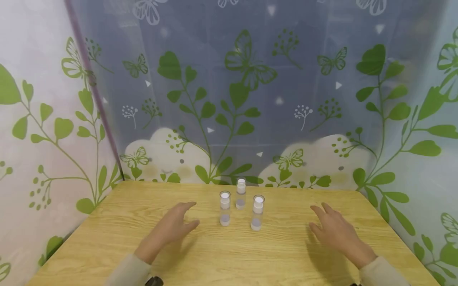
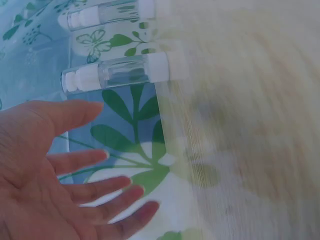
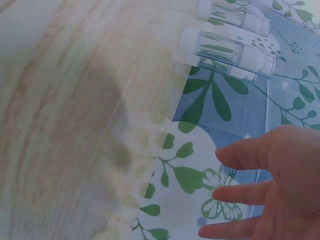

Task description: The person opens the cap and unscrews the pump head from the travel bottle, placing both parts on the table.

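Three slender, clear bottles with white tops stood upright and apart on the wooden counter (image 1: pixel 229 258). Taking the rear bottle (image 1: pixel 241 194) as landmark, the left bottle (image 1: pixel 224 208) stood near it, to its left and closer to the person; the right bottle (image 1: pixel 257 213) stood to its right and closer still.

The left hand (image 1: pixel 173 224) was left of the rear bottle, on the person's side, its fingers extended and spread, thumb apart, holding nothing. The right hand (image 1: pixel 334 230) was well to the right of the rear bottle, its fingers likewise stretched out with gaps between them, and it held nothing either.

The narrow bases looked easy to tip, so a slow, level approach from the side seemed wiser than a quick reach from above. A light pinch low on the clear body looked surer than one on the tops, which might have come loose under a pull. Because both neighbours stood on the person's side of the rear bottle, going straight for it risked brushing them; a path round the outside looked safer.
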Motion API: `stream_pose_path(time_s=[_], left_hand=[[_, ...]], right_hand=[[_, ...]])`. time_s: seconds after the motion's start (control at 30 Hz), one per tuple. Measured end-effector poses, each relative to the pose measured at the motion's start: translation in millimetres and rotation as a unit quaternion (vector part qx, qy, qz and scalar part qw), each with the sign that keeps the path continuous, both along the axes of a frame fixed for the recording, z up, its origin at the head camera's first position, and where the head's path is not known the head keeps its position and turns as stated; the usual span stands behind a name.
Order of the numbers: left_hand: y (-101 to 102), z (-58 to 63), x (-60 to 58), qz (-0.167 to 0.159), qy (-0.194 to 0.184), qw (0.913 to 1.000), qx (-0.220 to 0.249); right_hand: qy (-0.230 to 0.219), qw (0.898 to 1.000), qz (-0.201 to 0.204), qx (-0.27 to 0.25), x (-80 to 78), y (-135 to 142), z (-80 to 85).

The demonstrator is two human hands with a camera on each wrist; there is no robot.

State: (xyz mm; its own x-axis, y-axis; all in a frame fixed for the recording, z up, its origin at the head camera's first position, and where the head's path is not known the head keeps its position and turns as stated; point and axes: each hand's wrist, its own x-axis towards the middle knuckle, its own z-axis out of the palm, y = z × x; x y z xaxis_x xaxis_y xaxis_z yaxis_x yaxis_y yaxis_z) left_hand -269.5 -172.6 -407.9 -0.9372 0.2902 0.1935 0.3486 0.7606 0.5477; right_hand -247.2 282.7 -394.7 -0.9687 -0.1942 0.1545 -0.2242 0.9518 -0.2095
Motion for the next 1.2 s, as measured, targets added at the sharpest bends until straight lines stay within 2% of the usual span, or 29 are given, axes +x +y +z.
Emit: stream_pose_path(time_s=[0.1, 0.33, 0.57, 0.73, 0.87, 1.03, 1.2], left_hand=[[8.1, 1.2, -10.6, -0.018, -0.036, 0.9983, 0.043], [29.9, -3.0, -31.2, -0.023, -0.082, 0.9937, 0.074], [46.0, -3.2, -46.9, -0.028, -0.11, 0.9884, 0.101], [52.9, -7.4, -55.2, -0.029, -0.137, 0.9804, 0.139], [57.1, -9.9, -58.4, -0.03, -0.154, 0.976, 0.151], [61.3, -10.8, -60.1, -0.03, -0.162, 0.9742, 0.155], [64.5, -13.6, -63.5, -0.03, -0.17, 0.9725, 0.157]], right_hand=[[0.002, 1.0, 0.003, -0.005, -3.0, -2.1, 1.6], [-0.018, 1.0, 0.01, -0.017, -7.1, -5.8, 1.1], [-0.066, 0.995, 0.068, -0.014, -11.8, -5.4, 11.9], [-0.121, 0.986, 0.115, -0.019, -15.7, -3.3, 20.4], [-0.154, 0.977, 0.143, -0.026, -18.3, -2.6, 25.9], [-0.187, 0.969, 0.158, -0.041, -20.5, -5.6, 31.2], [-0.195, 0.966, 0.165, -0.038, -19.9, -10.7, 34.4]])
